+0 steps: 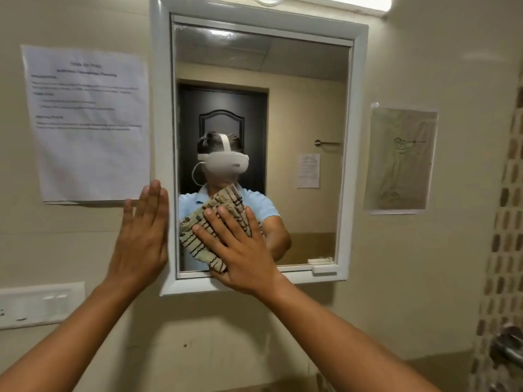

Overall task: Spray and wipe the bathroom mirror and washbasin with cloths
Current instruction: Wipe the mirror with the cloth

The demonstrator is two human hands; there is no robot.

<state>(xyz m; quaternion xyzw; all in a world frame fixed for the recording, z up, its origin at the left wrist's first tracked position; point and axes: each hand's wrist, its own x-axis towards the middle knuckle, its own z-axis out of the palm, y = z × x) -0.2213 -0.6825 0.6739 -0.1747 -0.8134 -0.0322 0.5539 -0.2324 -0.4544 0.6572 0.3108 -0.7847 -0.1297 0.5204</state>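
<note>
The cloth (198, 236), a beige towel with dark brown stripes, is pressed flat against the lower left part of the mirror (297, 108). It is held there by the right hand (240, 250), whose fingers are straight and spread across the fabric; nothing is pinched or curled around. The cloth lies under the palm and fingers and extends beyond the fingertips upward and to the left. Its lower end is located at the bottom edge of the glass, where it meets the white frame (161, 137). The long axis of the folded cloth is tilted, running from lower left to upper right, with its upper end pointing toward the top right. The stripes are seen to run across that axis.

The left hand (141, 236) is laid flat and open, fingers together and pointing up, against the wall and the left side of the frame. Nothing is held in it.

A printed sheet (87, 123) is fixed to the wall left of the mirror, and a drawing (400, 159) to the right.
</note>
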